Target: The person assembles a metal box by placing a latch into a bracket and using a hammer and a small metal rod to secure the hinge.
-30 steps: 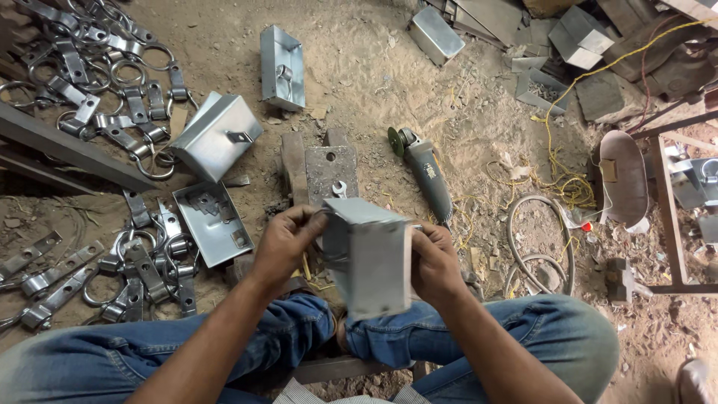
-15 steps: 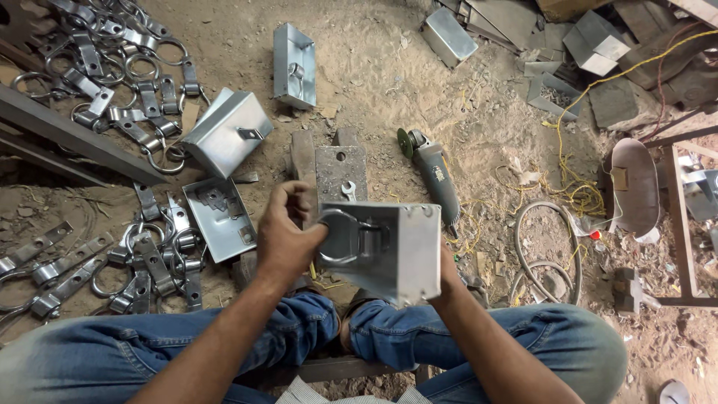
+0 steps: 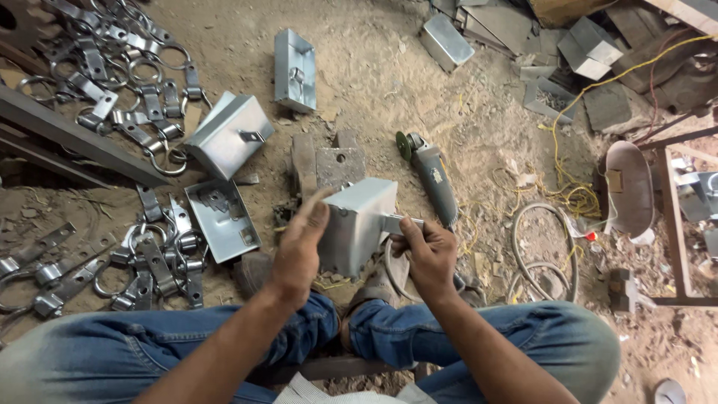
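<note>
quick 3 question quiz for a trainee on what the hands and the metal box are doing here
1. True or false: the right hand grips a flat metal tab sticking out of the side of the grey metal box.
2. Which power tool lies on the dirt just beyond the box?
A. drill
B. angle grinder
C. jigsaw
3. Fill in: the left hand is at the box's ____ side, fingers spread.

Key
1. True.
2. B, the angle grinder, with its disc pointing away from the person.
3. Left. Motion blur hides whether it touches the box.
</note>
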